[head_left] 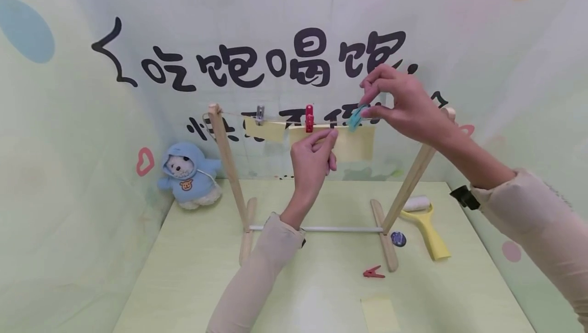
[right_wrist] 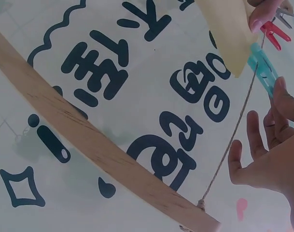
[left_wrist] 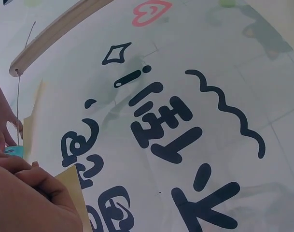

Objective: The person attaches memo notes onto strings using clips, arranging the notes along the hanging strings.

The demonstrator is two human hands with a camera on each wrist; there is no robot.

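Note:
My right hand (head_left: 406, 103) pinches a teal clothespin (head_left: 357, 117) from above, at the string (right_wrist: 241, 118) and the top edge of a yellow paper sheet (head_left: 358, 145). In the right wrist view, the clothespin's far end meets the paper. My left hand (head_left: 314, 158) pinches this sheet near its upper left corner; its fingertips hide that corner. Left of it, a red clothespin (head_left: 310, 118) holds a second yellow sheet (head_left: 296, 136), partly covered by the left hand. Farther left a grey clothespin (head_left: 260, 114) holds another yellow sheet (head_left: 275, 131).
The string runs between two wooden posts (head_left: 228, 169) joined by a white bar (head_left: 342, 229). On the table lie a red clothespin (head_left: 374, 272), a yellow sheet (head_left: 380, 315), a yellow-handled lint roller (head_left: 429, 231) and a dark round object (head_left: 398, 239). A blue-hooded plush toy (head_left: 190, 174) sits at left.

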